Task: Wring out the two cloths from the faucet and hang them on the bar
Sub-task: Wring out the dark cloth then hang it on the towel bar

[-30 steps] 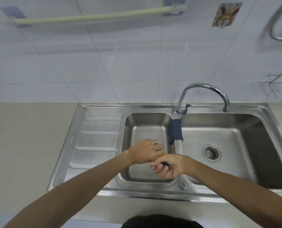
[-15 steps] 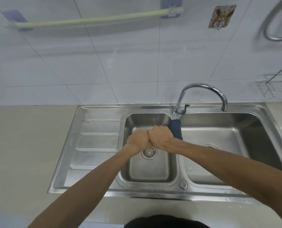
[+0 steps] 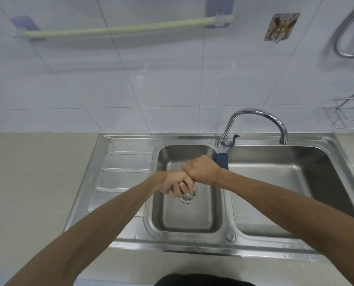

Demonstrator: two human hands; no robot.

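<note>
Both fists are clenched end to end above the left basin of the steel sink, twisting a cloth that is almost wholly hidden inside them. My left hand is turned palm-up, with only a dark sliver of cloth between its fingers. My right hand is knuckles-up against it. A second dark blue cloth hangs over the divider below the faucet. The pale green bar is bare on the wall at upper left.
The right basin lies under my right forearm. A ribbed drainboard and beige counter are to the left. On the right wall are a wire rack, a metal hose and a patterned hook.
My hands rose from the basin's front edge to its middle and counter-rotated: the left rolled palm-up, the right stayed on top, tightening the twist on the cloth.
</note>
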